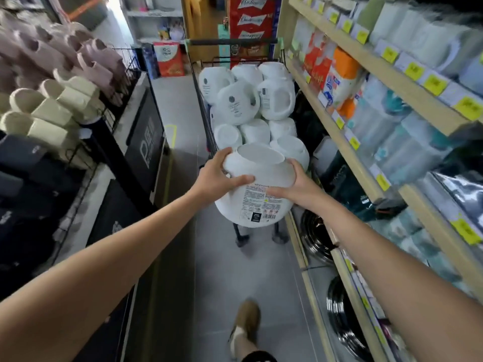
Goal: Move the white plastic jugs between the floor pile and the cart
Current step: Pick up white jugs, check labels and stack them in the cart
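Observation:
I hold one white plastic jug [257,202] in both hands at the near end of the cart, its flat bottom turned up and away from me and its printed label facing me. My left hand [218,176] grips its left side. My right hand [294,182] grips its right side. Behind it, the black wire cart [202,97] is heaped with several white jugs [251,105] lying on their sides in layers. The cart's handle bar [232,42] is at the far end. No floor pile is in view.
The aisle is narrow. Wooden shelves [366,163] with packaged goods and yellow price tags run along the right, with black pans [317,236] low down. A rack of slippers [52,100] and dark display boxes line the left. My foot [247,326] stands on the grey floor.

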